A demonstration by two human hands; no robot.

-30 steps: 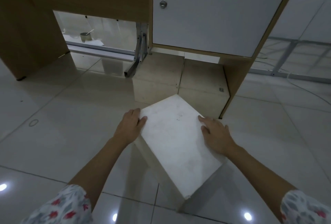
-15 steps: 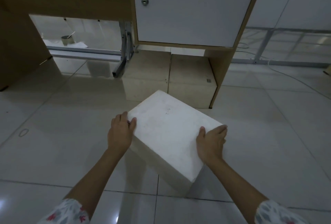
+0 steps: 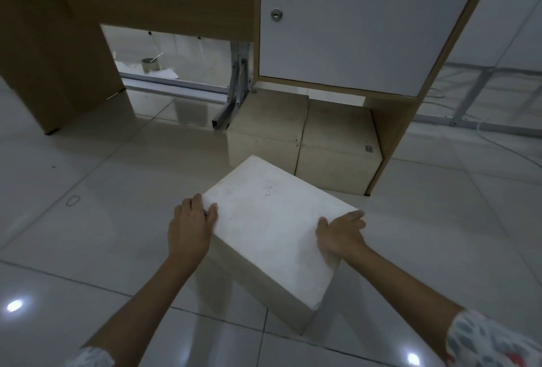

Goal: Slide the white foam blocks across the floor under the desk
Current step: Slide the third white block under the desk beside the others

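Observation:
A large white foam block (image 3: 272, 225) lies on the tiled floor, turned at an angle, its far corner close to two other foam blocks. My left hand (image 3: 192, 224) grips its left edge, fingers over the top. My right hand (image 3: 340, 234) grips the right edge near the block's right corner. The left foam block (image 3: 265, 129) and the right foam block (image 3: 337, 143) sit side by side under the desk cabinet (image 3: 352, 29), shaded and beige-looking.
A metal desk leg bracket (image 3: 231, 105) stands left of the tucked blocks. A wooden side panel (image 3: 52, 58) stands at the left. A small tin (image 3: 149, 65) sits beyond the desk opening. Cables (image 3: 498, 146) run across the floor at the right.
The block has turned slightly and drawn back from the tucked blocks. My right hand moved from the top face to the right edge. The view has shifted.

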